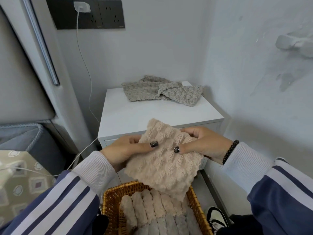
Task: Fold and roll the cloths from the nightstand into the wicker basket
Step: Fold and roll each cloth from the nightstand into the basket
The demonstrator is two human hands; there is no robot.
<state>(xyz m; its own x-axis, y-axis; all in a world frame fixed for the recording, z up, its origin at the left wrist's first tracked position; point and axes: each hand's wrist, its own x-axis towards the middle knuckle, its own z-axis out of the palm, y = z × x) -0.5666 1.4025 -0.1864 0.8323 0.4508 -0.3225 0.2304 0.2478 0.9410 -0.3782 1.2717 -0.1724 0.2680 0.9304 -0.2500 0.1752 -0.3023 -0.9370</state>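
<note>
While rolls [152, 211] fill the basket [108, 199], both hands, left [125, 150] and right [203, 143], pinch a beige cloth [162, 163]; grey cloths [160, 90] wait on the nightstand [152, 116].

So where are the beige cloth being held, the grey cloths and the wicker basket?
beige cloth [162, 160]: head view, middle of its fluffy face.
grey cloths [152, 92]: head view, on the nightstand, left part of the pile.
wicker basket [108, 200]: head view, left rim.

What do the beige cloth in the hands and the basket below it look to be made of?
Beige cloth: plush, fleece-like fabric, matte, with fuzzy ribbed pile; probably microfibre, though the fibre cannot be told. Basket: woven wicker or rattan, golden-brown with a slight sheen, its interlaced strands visible on the rim.
</note>
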